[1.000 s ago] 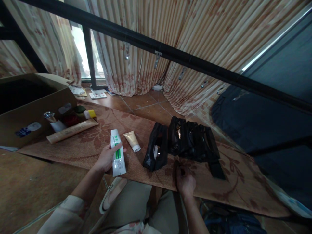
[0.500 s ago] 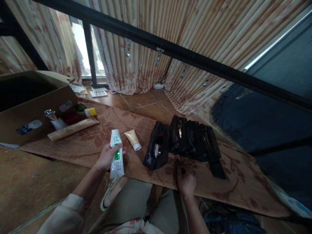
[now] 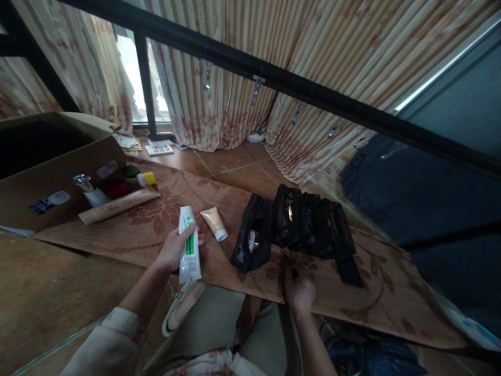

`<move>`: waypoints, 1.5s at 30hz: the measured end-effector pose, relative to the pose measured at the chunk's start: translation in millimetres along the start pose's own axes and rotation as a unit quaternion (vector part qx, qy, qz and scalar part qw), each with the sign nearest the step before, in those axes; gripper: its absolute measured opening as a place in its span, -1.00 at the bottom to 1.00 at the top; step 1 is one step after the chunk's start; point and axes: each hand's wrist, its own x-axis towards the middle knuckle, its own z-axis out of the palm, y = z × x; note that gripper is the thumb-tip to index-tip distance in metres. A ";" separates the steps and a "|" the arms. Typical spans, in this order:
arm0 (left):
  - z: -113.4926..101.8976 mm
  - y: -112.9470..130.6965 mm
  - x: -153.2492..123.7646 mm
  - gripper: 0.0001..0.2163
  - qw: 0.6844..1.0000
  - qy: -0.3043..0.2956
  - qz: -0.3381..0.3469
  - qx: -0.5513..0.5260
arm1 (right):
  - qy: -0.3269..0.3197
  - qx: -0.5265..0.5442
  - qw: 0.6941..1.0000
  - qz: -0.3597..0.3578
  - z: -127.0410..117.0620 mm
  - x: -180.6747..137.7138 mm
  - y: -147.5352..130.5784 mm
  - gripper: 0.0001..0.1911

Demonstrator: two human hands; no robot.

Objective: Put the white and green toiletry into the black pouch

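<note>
My left hand [image 3: 174,249] is closed round a white tube with a green stripe [image 3: 189,246], held just above the woven floor mat [image 3: 148,230]. A small beige tube with a white cap [image 3: 214,223] lies on the mat right beside it. My right hand [image 3: 298,288] rests on the mat near its front edge, fingers curled, just in front of a black mesh organiser bag [image 3: 309,224] that lies unfolded. A small round thing [image 3: 252,241] shows inside the bag's left pocket. Whether the right hand holds anything is hidden.
A cardboard box [image 3: 50,172] stands at the left, with a long beige tube [image 3: 119,204], a yellow-capped bottle [image 3: 144,179] and other toiletries beside it. Curtains [image 3: 235,94] hang behind. A black bar [image 3: 274,78] crosses overhead. A shoe [image 3: 182,308] lies by my knee.
The white and green tube has tilted and shifted slightly in my left hand. My right hand has stayed in place by the bag.
</note>
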 end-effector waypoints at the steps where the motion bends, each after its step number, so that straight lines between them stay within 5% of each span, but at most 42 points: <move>1: -0.2 -0.3 0.5 -0.81 1.000 0.001 -0.002 -0.003 | -0.001 0.001 1.000 -0.001 0.2 0.2 0.4 -0.59; 45: 5.1 5.9 -5.1 -0.73 1.000 -0.008 -0.011 0.027 | -0.002 -0.009 1.000 -0.010 1.2 3.0 1.4 -0.58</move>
